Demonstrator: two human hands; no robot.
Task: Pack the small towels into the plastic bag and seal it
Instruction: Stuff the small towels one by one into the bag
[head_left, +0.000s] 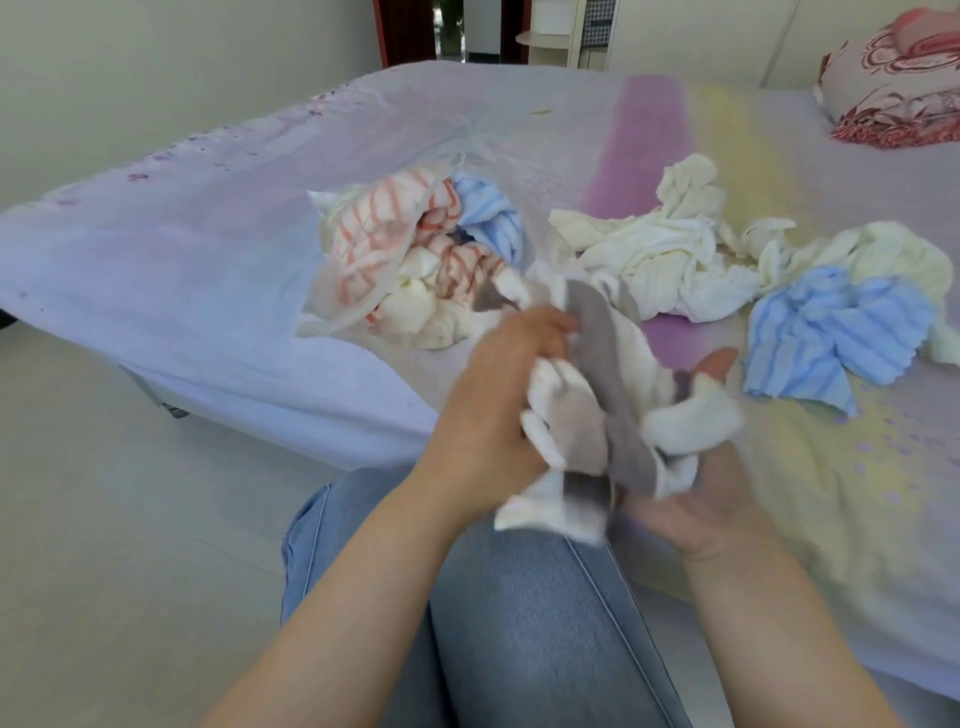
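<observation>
A crumpled grey-and-white small towel (608, 410) is bunched between my two hands above my knees. My left hand (488, 410) grips its left side, and my right hand (711, 499) holds it from below, palm up, thumb behind the cloth. Just beyond, a clear plastic bag (358, 291) lies open on the bed with orange-striped, white and blue towels (441, 260) inside. To the right of the bag lie loose cream-white towels (665, 254) and a light blue striped towel (831, 332).
The bed (208, 270) has a pale lilac sheet with pink and yellow bands. A red-patterned pillow (893, 88) sits at the far right corner. My jeans-clad legs (519, 623) are at the bed's near edge, with pale floor (104, 519) to the left.
</observation>
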